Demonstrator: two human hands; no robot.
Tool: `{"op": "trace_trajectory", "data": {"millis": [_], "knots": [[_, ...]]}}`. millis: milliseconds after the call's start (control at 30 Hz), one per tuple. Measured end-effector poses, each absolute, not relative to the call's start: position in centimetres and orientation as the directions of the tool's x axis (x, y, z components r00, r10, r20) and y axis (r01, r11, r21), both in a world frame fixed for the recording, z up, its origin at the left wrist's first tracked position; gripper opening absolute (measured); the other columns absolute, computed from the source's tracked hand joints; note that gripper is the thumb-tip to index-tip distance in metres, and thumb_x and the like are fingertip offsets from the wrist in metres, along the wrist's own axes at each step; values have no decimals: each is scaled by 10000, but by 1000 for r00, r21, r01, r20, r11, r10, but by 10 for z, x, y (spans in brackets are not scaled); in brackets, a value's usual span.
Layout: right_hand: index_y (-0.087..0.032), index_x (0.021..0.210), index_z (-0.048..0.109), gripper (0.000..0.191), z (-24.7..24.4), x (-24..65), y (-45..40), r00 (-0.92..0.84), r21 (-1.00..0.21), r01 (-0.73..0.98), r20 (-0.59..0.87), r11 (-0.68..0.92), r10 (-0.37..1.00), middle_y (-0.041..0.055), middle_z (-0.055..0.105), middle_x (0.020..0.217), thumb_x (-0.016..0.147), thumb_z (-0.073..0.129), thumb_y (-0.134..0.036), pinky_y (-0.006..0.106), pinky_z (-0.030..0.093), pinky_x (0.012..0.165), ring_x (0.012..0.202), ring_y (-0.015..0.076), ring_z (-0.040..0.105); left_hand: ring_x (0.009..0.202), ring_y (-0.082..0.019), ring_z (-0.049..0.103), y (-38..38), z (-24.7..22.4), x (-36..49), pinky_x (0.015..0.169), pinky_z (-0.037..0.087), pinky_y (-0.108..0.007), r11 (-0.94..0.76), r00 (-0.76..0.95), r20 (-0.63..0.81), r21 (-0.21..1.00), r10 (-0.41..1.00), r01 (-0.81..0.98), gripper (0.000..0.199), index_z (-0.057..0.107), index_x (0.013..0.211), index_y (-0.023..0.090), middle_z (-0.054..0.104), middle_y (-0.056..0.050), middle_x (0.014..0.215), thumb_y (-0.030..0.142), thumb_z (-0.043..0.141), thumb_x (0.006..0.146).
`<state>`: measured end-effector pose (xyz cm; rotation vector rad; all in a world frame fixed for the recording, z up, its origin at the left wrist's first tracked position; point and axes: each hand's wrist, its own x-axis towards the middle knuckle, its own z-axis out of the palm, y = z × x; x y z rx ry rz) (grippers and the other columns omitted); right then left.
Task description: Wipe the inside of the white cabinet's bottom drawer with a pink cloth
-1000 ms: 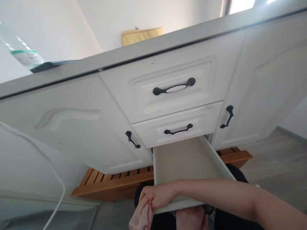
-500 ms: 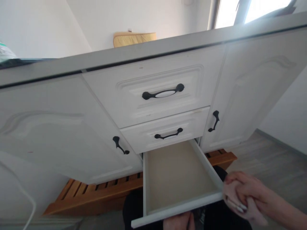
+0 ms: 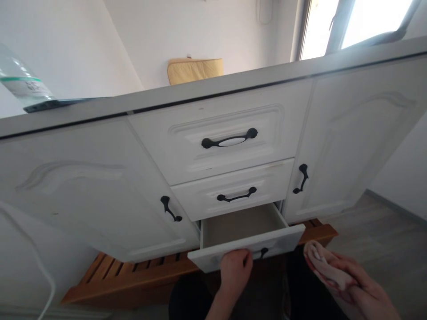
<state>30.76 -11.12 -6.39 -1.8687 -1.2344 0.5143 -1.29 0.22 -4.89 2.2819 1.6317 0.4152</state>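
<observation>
The bottom drawer (image 3: 280,242) of a white cabinet is partly pulled out, and its pale inside shows. My left hand (image 3: 235,269) is closed at the drawer's front, its fingers curled over the left part of the black handle (image 3: 263,252). To the right of the drawer my right hand (image 3: 362,278) is closed round a crumpled pinkish-white cloth (image 3: 328,269), apart from the cabinet. Above, the middle drawer (image 3: 200,198) and the top drawer (image 3: 187,151) are closed.
Cabinet doors (image 3: 83,200) flank the drawers. A slatted wooden bench (image 3: 133,284) runs low beneath them. On the worktop (image 3: 160,95) at the left stand a clear bottle (image 3: 30,84) and a dark flat object (image 3: 50,105). A white cable (image 3: 33,253) hangs at lower left.
The bottom drawer has slid inward, and my left hand has moved up with its front. My right hand has come away from the drawer's right corner with the cloth.
</observation>
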Motion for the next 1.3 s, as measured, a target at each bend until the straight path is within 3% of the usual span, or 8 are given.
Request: {"op": "trace_trajectory", "data": {"millis": [300, 533, 633, 733, 833, 967, 1100, 1300], "knots": [[-245, 751, 749, 258, -62, 283, -90, 519, -900, 436, 232, -22, 823, 99, 704, 1107, 600, 552, -316, 414, 567, 885, 1042, 319, 670, 821, -203, 715, 89, -53, -14, 748, 445, -298, -333, 341, 64, 440, 938, 834, 340, 748, 761, 198, 792, -50, 831, 325, 500, 957], [-225, 1115, 699, 322, -65, 273, -50, 481, -730, 677, 533, 91, 696, 109, 601, 1257, 867, 557, -375, 480, 487, 984, 1144, 309, 591, 1022, -200, 715, 90, -65, -23, 949, 546, -332, -372, 354, 146, 557, 924, 743, 297, 755, 1010, 212, 793, -59, 1065, 256, 463, 980], [-201, 1149, 695, 333, -66, 278, -7, 375, -608, 780, 646, 151, 665, 134, 574, 1251, 918, 543, -387, 526, 460, 1002, 1137, 313, 565, 1325, -187, 578, 51, -91, -42, 1169, 452, -387, -400, 322, 238, 571, 916, 717, 393, 665, 1258, 215, 652, -86, 1405, 175, 390, 980], [-181, 1021, 725, 277, -71, 274, 41, 248, -515, 809, 735, 282, 631, 130, 593, 1208, 906, 487, -261, 574, 444, 1019, 1135, 314, 568, 1375, -206, 550, 6, -142, -83, 1157, 493, -436, -372, 238, 304, 535, 922, 758, 421, 626, 1324, 256, 603, -91, 1465, 194, 390, 981], [-185, 917, 729, 281, -79, 236, 75, 178, -442, 819, 802, 365, 570, 126, 599, 1200, 855, 456, -156, 639, 383, 1052, 1191, 333, 528, 1380, -242, 557, -36, -206, -140, 1138, 516, -450, -110, 17, 203, 456, 979, 883, 430, 677, 1276, 233, 577, -120, 1484, 182, 395, 955], [-239, 985, 769, 372, -87, 137, 84, -30, -329, 798, 815, 504, 579, 103, 618, 1223, 874, 451, -82, 546, 391, 1015, 1171, 294, 520, 1411, -257, 524, -76, -261, -193, 1186, 461, -430, 132, -172, 105, 313, 979, 941, 482, 691, 1278, 191, 545, -145, 1506, 120, 379, 918], [-338, 1042, 771, 324, -85, 30, 87, -152, -282, 794, 766, 539, 624, 41, 677, 1238, 929, 555, -124, 486, 363, 994, 1161, 285, 522, 1403, -234, 527, -82, -258, -196, 1187, 446, -392, 185, -209, 76, 250, 975, 951, 472, 689, 1266, 200, 556, -115, 1502, 101, 396, 910], [-286, 1101, 731, 176, -85, -66, 106, -601, 62, 676, 623, 734, 500, -8, 670, 1353, 995, 590, -285, 394, 418, 941, 1220, 233, 533, 1357, -256, 560, -71, -229, -183, 1135, 473, -394, 250, -264, 34, 223, 964, 942, 371, 714, 1192, 189, 586, -126, 1462, 177, 434, 949]]}}
